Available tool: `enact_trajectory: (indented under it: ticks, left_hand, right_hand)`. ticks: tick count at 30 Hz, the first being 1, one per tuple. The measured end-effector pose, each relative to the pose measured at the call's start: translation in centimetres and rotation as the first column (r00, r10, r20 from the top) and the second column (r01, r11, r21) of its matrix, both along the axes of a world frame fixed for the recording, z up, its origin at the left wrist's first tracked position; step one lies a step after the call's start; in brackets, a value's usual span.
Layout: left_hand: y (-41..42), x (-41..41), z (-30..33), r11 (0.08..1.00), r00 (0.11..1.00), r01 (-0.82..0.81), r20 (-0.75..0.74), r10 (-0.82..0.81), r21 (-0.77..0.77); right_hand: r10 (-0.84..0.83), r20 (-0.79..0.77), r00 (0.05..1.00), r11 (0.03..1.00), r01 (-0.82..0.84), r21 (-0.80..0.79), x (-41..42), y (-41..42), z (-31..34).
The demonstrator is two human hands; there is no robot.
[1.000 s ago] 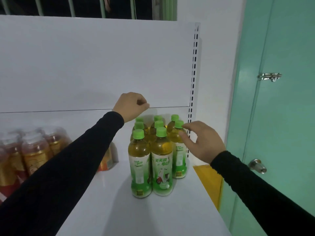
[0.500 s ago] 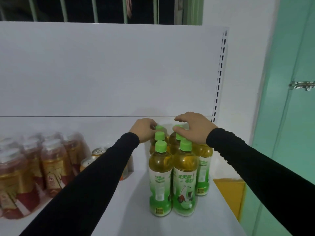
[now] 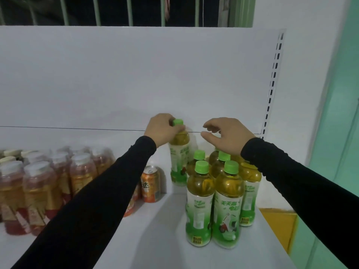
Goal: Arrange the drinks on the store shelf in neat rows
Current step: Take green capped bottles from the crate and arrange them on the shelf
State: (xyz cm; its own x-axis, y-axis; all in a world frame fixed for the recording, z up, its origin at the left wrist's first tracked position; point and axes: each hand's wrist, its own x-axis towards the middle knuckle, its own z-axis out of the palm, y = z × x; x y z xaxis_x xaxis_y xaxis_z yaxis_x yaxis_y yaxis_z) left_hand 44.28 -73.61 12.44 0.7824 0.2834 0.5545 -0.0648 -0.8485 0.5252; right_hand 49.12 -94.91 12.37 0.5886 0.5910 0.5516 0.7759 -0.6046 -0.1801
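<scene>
One green-capped tea bottle (image 3: 179, 152) is gripped at the neck, just under its cap, by the left hand (image 3: 162, 130), whose fingers are closed around it. The bottle is held upright at the far left of the cluster of green tea bottles (image 3: 215, 193), a little apart from them; whether its base rests on the shelf (image 3: 155, 239) or is lifted clear of it cannot be told, since the base is seen only against the white surface. The right hand (image 3: 226, 135) is empty, with fingers loosely curled and spread, and it hovers above the caps of the far bottles in the cluster without touching any that can be seen. The cluster itself stands near the right end of the shelf, with two bottles at the near edge and others packed behind them. An orange can (image 3: 151, 184) stands just left of the held bottle, and a blurred group of red drink bottles (image 3: 44, 183) is set well to the left. The step in hand is judged to be the re-seating of a single bottle so that the rows are squared. For the next move, the held bottle is probably to be set down in line with a column, upright and touching its neighbour, while the cluster is steadied by the free hand so that nothing is toppled.
</scene>
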Motion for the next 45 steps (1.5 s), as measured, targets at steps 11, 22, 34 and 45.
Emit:
enact_trajectory:
  ticks: [11, 22, 34, 45]
  left_hand:
    - [1.0, -6.8, 4.7, 0.966, 0.931, 0.034, 0.361, 0.063, -0.258]
    - [0.5, -12.2, 5.9, 0.888, 0.916, 0.186, 0.402, -0.001, -0.421]
    - [2.3, -16.0, -4.2, 0.434, 0.841, 0.522, 0.357, -0.407, -0.734]
    - [1.3, -16.6, -8.7, 0.519, 0.949, 0.314, 0.246, -0.197, -0.796]
  right_hand:
    - [0.175, -0.097, 0.980, 0.965, -0.151, 0.216, -6.6, 4.2, 1.1]
    - [0.505, -0.466, 0.727, 0.824, -0.243, 0.512, -11.2, 6.8, -4.3]
    - [0.817, -0.525, 0.241, 0.556, -0.086, 0.826, -13.9, 5.9, -9.5]
    - [0.614, -0.645, 0.456, 0.764, -0.137, 0.631, -14.7, 5.9, -13.5]
